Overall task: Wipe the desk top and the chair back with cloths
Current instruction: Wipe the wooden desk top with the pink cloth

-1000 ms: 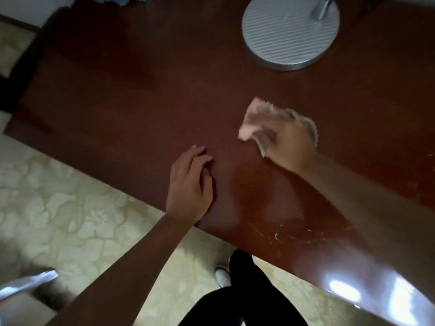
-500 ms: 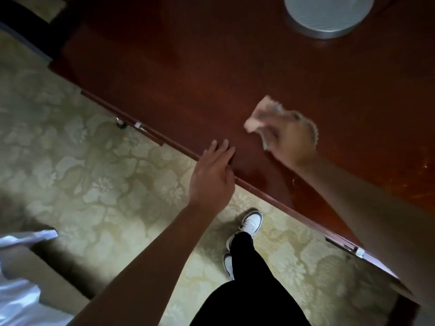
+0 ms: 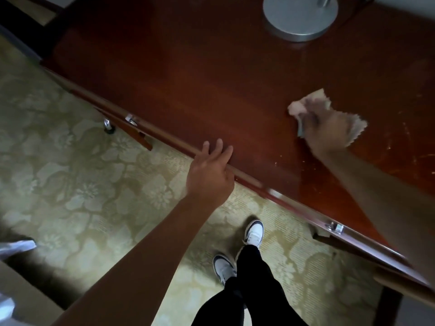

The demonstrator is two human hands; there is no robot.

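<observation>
A dark red-brown wooden desk top (image 3: 193,74) runs diagonally across the upper half of the view. My right hand (image 3: 327,132) presses a pale pinkish cloth (image 3: 299,105) flat on the desk at the right, fingers closed over it, and both are blurred. My left hand (image 3: 210,171) rests on the desk's front edge with its fingers spread and nothing in it. No chair back is clearly visible.
A round grey metal lamp base (image 3: 300,16) stands on the desk at the top right. Scratches and crumbs mark the desk at far right. Below the edge lies a floral green carpet (image 3: 77,184), with my legs and white shoes (image 3: 254,234). A caster (image 3: 108,127) shows under the desk.
My right hand and the cloth have slid to the right along the desk. My left hand has drawn back from the desk top to its front edge. The view has pulled back toward the floor.
</observation>
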